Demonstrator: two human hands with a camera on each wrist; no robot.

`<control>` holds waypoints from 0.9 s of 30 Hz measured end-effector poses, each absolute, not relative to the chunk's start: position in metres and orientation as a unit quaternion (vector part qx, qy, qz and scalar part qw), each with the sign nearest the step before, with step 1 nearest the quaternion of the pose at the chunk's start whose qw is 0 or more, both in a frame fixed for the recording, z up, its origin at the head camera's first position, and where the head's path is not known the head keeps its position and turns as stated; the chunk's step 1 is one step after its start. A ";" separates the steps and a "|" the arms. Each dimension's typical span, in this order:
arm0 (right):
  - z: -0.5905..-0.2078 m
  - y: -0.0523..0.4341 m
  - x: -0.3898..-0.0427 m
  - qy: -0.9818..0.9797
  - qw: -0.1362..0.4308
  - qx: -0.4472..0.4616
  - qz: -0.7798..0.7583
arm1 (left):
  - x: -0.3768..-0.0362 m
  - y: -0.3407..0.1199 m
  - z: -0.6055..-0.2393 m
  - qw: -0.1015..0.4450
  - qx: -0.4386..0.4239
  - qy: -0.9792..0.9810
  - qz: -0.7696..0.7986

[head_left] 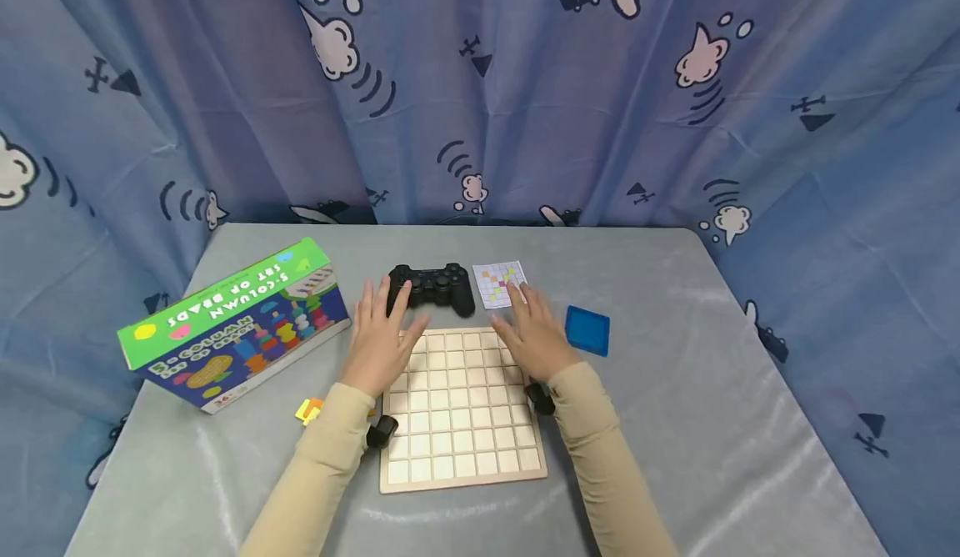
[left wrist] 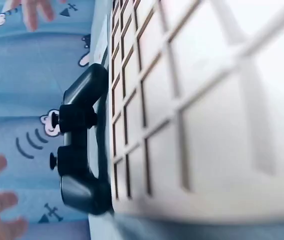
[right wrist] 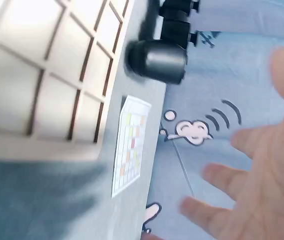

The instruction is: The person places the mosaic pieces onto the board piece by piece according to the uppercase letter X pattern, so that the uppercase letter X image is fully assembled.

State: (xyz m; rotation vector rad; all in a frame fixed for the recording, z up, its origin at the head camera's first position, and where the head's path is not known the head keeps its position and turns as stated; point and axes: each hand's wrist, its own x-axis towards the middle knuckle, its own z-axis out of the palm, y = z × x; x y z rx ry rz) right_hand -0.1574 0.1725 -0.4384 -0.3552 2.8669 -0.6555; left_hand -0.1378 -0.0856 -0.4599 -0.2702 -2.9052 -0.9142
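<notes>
While both hands hover flat, we see a wooden grid board (head_left: 461,407) lying on the grey worktop (head_left: 675,390).
Our left hand (head_left: 377,336) spreads its fingers, holding nothing, over the board's far-left corner beside a black game controller (head_left: 433,288); our right hand (head_left: 532,336), likewise spread and empty, sits between a pattern card (head_left: 498,283) and a blue tile (head_left: 587,329).

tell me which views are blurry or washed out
Head view: sharp and evenly lit, mild sheen on the table. Left wrist view: the grid board is overexposed and blurred, the controller clearer. Right wrist view: the right hand is soft and out of focus.
</notes>
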 end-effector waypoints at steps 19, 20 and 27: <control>-0.474 0.212 -0.088 0.949 0.099 -0.186 -0.236 | -0.019 -0.179 -0.497 0.120 0.060 -0.954 -0.266; -0.476 0.213 -0.088 0.950 0.097 -0.184 -0.233 | -0.020 -0.182 -0.499 0.106 0.069 -0.955 -0.269; -0.489 0.221 -0.088 0.953 0.091 -0.175 -0.228 | -0.023 -0.189 -0.511 0.067 0.074 -0.950 -0.295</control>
